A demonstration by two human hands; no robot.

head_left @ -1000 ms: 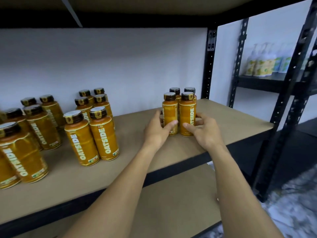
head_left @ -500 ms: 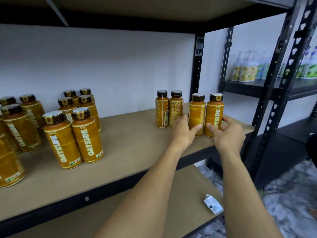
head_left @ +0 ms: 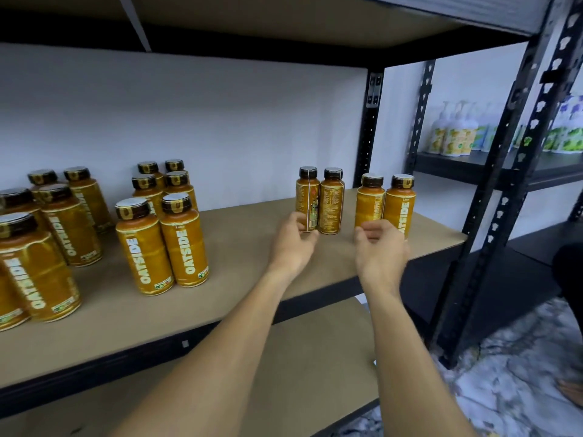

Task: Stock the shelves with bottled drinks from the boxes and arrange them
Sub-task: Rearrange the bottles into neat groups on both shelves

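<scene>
Head view: the left hand (head_left: 293,244) has come off the pair of amber plastic drink bottles with dark caps (head_left: 385,203) standing just ahead of the right hand (head_left: 380,253), and now pinches the base of the matching second pair (head_left: 320,201) at its own fingertips. The right hand's fingers are curled and blurred, so its grip cannot be told. Both pairs stand upright on the brown fibreboard shelf (head_left: 252,234). Judgement: the block is split into pairs and spacing continues.
</scene>
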